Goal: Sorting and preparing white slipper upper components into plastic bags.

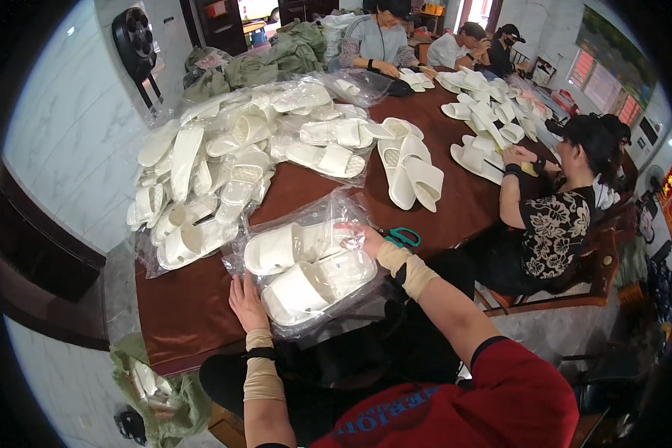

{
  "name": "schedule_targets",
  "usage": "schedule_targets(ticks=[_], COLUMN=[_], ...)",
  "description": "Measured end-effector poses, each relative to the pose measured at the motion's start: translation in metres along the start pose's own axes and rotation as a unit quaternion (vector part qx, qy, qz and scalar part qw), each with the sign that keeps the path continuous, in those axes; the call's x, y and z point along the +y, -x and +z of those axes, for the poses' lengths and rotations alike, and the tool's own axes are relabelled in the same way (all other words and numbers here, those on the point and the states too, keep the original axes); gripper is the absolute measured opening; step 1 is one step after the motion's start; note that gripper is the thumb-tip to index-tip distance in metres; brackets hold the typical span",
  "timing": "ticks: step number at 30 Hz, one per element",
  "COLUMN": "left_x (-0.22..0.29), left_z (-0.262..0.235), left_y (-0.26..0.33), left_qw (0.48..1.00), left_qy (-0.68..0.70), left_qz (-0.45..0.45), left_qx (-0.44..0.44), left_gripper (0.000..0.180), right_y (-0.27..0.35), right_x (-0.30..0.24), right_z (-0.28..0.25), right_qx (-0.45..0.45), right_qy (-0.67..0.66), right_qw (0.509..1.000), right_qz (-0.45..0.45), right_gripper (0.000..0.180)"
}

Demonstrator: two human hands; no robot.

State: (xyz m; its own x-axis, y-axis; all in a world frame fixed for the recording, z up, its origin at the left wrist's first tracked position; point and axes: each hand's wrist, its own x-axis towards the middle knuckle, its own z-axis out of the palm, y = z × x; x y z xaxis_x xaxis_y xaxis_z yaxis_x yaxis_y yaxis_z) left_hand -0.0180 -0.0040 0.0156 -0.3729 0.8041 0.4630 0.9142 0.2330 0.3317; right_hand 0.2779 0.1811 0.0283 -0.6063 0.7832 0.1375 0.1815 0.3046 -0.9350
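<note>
the white moulded slippers in a clear plastic bag [299,293] lie between both hands at the brown worktop's [190,310] near edge, long axis slanting away rightward. left hand [246,302]: fingers spread beside the near end; right hand [364,239]: on the far end, whether pinching i cannot tell.

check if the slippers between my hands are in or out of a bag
In: the clear bag covers both slippers, its shiny, wrinkled film showing past their edges. Whether it is sealed, I cannot tell.
</note>
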Motion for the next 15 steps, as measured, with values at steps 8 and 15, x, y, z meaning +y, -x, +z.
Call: schedule_targets(ticks=[8,15], left_x=[0.0,0.003], left_z=[0.003,-0.001], left_y=[-0.004,-0.003], left_qw=[1.0,0.998], left_qy=[-0.029,-0.054], left_qz=[0.003,0.005], left_qx=[0.002,0.011], left_gripper=[0.041,0.038], right_y=[0.004,0.017], right_x=[-0.011,-0.028], right_z=[-0.008,-0.05], right_qx=[-0.095,-0.023], right_qy=[-0.039,-0.118], right_qw=[0.995,0.993], right_qz=[-0.014,0.017], right_gripper=[0.045,0.044])
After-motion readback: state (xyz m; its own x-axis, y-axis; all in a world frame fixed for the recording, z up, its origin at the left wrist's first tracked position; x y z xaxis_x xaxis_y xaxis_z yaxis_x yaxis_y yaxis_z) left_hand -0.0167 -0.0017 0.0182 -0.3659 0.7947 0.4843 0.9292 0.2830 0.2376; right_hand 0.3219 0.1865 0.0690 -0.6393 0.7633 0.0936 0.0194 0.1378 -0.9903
